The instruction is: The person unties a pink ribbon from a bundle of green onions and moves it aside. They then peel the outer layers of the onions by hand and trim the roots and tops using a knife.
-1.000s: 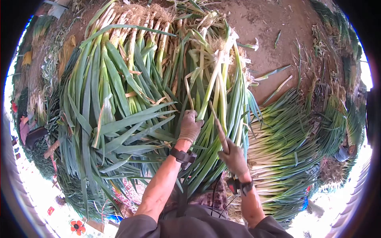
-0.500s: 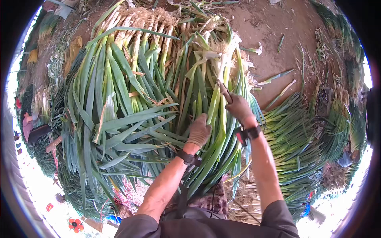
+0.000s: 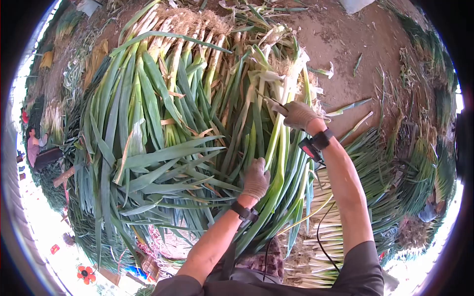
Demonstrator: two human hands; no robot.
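Green leeks (image 3: 168, 123) hide most of the knife (image 3: 273, 102) gripped by the right hand (image 3: 298, 114); left hand (image 3: 256, 178) clasps one stalk (image 3: 274, 143).

Leek (image 3: 274, 140) and knife (image 3: 270, 101)
The long leek, pale-shafted with green leaves, slants up from the left hand (image 3: 256, 178), gripped at its leaves. The thin knife juts leftward from the right hand (image 3: 298, 114), by the leek's pale upper shaft.

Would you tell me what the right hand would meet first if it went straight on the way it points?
Most likely the pale leek stalks: the right hand points its knife up and left at them, though depth is hard to judge.
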